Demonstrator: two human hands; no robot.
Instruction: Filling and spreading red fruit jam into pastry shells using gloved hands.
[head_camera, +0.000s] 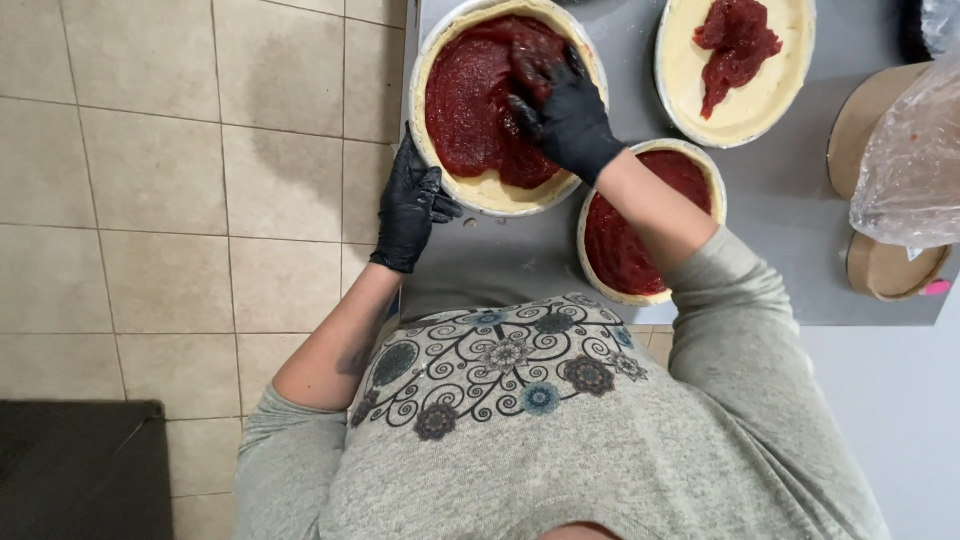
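Gripping rim of pie tin (432, 160) at table (780, 200) left edge: my left hand (410, 205). Right hand (562, 108) open, fingers pressed into red filling (470, 110).

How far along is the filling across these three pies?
Done, it seems: the near pie is covered with red filling edge to edge. In hand: the right hand spreads filling in the left pie while the left hand holds its rim; pale dough shows along its near edge. Left: the far pie has only a lump of filling in the middle.
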